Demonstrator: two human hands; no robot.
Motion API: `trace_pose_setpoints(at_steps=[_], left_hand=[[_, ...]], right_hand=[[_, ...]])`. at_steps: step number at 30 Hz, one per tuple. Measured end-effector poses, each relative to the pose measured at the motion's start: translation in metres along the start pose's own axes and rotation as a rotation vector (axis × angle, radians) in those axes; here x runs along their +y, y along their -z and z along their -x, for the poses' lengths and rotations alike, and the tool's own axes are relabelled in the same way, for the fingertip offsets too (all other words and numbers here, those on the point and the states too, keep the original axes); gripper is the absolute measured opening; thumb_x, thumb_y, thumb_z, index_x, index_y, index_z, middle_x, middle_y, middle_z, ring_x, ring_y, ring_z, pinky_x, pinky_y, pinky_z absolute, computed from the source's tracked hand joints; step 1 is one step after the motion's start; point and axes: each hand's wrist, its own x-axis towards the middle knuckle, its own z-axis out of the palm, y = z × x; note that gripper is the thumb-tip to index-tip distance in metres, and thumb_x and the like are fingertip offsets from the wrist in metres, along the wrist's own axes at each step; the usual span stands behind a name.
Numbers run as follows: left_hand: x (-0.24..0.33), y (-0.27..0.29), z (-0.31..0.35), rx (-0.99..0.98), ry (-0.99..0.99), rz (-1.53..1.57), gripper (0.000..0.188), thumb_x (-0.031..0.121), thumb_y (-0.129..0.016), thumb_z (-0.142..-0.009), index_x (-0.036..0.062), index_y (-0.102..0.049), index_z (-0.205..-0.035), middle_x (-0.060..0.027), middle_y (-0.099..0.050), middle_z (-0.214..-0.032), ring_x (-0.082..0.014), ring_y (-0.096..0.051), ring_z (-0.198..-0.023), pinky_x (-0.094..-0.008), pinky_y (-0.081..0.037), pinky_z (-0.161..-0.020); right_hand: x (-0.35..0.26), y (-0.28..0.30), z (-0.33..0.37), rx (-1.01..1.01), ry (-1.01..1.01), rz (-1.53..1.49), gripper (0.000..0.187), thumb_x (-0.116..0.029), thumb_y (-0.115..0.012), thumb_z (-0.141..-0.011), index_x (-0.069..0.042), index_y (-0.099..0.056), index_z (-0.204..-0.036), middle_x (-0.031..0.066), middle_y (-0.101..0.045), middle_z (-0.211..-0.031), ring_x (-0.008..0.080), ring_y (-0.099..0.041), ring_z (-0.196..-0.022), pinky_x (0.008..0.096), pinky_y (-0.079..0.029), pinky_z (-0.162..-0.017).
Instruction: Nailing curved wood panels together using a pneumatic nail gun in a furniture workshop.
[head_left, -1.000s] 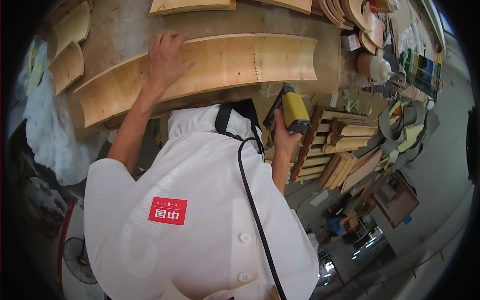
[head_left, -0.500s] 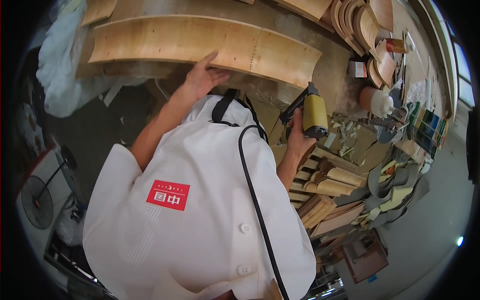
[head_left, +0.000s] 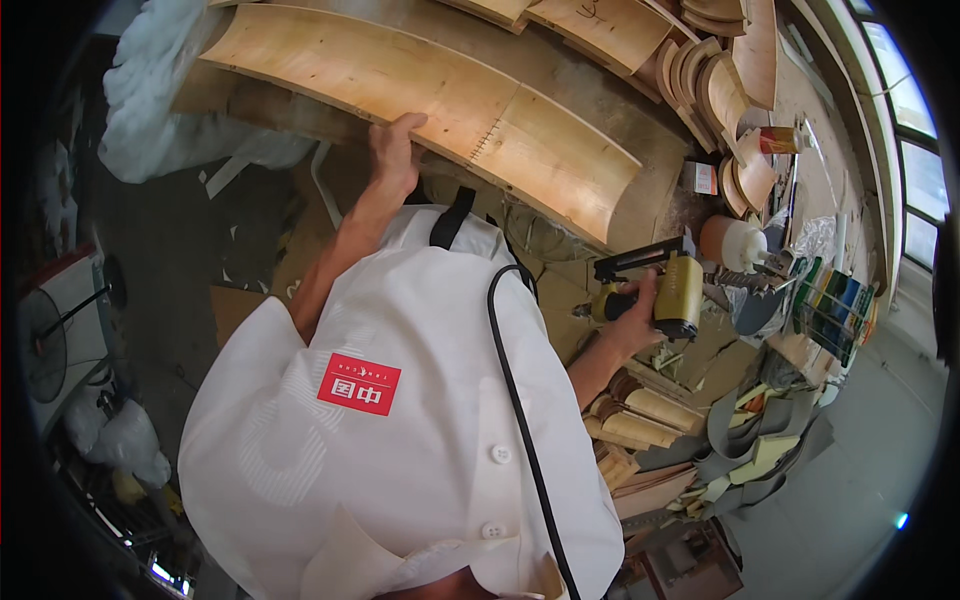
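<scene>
A long curved plywood panel (head_left: 400, 75) lies across the workbench, with a row of staples along the seam toward its right part. At the panel's near edge, my left hand (head_left: 394, 158) is closed, thumb over the top and the other fingers mostly hidden. My right hand (head_left: 634, 322) grips a yellow and black staple gun (head_left: 679, 296) by its handle. The gun is held off the panel, just beyond its right end, its black nose pointing left.
Stacked curved wooden pieces (head_left: 710, 85), a bottle of amber liquid (head_left: 730, 242) and a small box (head_left: 700, 178) sit on the bench to the right. White fluffy wadding (head_left: 150, 100) is at the left. More wooden parts (head_left: 650, 405) and foam scraps (head_left: 765, 455) lie lower right.
My left hand has gone from open fingers to a hold on the panel's near edge. The panel now slants more down to the right. My right hand moved the staple gun right and nearer.
</scene>
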Motion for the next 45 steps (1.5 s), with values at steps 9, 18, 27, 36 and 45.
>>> trace_pose_setpoints(at_steps=[9, 18, 27, 36, 45], left_hand=[[0.046, -0.013, 0.03, -0.107, -0.287, -0.014, 0.03, 0.004, -0.07, -0.077, 0.0007, -0.062, -0.105, -0.0092, -0.064, -0.1, -0.0225, -0.062, -0.095, -0.0354, -0.05, -0.086], [0.214, -0.018, -0.051, -0.606, -0.871, -0.655, 0.025, 0.02, -0.07, -0.086, -0.0002, -0.07, -0.1, -0.0044, -0.071, -0.088, -0.0126, -0.067, -0.079, -0.029, -0.053, -0.071], [0.275, -0.037, -0.11, -0.892, -0.636, -1.104, 0.023, 0.021, -0.069, -0.089, 0.0004, -0.07, -0.098, 0.0006, -0.067, -0.075, -0.0086, -0.061, -0.066, -0.0296, -0.05, -0.061], [0.181, -0.026, -0.18, -1.582, -0.266, -1.364, 0.02, 0.018, -0.068, -0.086, -0.0021, -0.064, -0.087, -0.0048, -0.055, -0.066, -0.012, -0.05, -0.063, -0.0315, -0.041, -0.057], [0.124, -0.07, -0.206, -1.653, -0.189, -1.566, 0.033, 0.025, -0.07, -0.082, -0.0056, -0.06, -0.084, -0.0093, -0.056, -0.067, -0.0175, -0.053, -0.056, -0.0352, -0.042, -0.051]], right_hand=[[0.01, 0.013, -0.008, 0.03, 0.042, -0.068, 0.017, -0.002, -0.069, -0.085, 0.0, -0.061, -0.099, 0.0045, -0.059, -0.072, 0.0124, -0.052, -0.054, 0.0288, -0.046, -0.051], [0.011, -0.007, 0.036, -0.013, 0.027, 0.081, 0.016, -0.008, -0.069, -0.088, -0.001, -0.064, -0.102, 0.0028, -0.064, -0.085, 0.0099, -0.054, -0.061, 0.0267, -0.045, -0.056], [-0.012, -0.06, 0.119, 0.236, -0.019, 0.045, 0.016, -0.011, -0.073, -0.085, -0.001, -0.066, -0.097, 0.0025, -0.06, -0.067, 0.0126, -0.054, -0.058, 0.0292, -0.045, -0.057], [-0.031, -0.107, 0.213, 0.356, -0.201, 0.256, 0.02, -0.01, -0.071, -0.086, -0.001, -0.065, -0.103, 0.003, -0.063, -0.081, 0.0112, -0.054, -0.06, 0.0282, -0.045, -0.059], [-0.002, -0.13, 0.245, 0.132, -0.254, 0.316, 0.03, -0.015, -0.079, -0.081, 0.002, -0.066, -0.101, 0.0077, -0.067, -0.087, 0.0159, -0.062, -0.069, 0.03, -0.05, -0.064]])
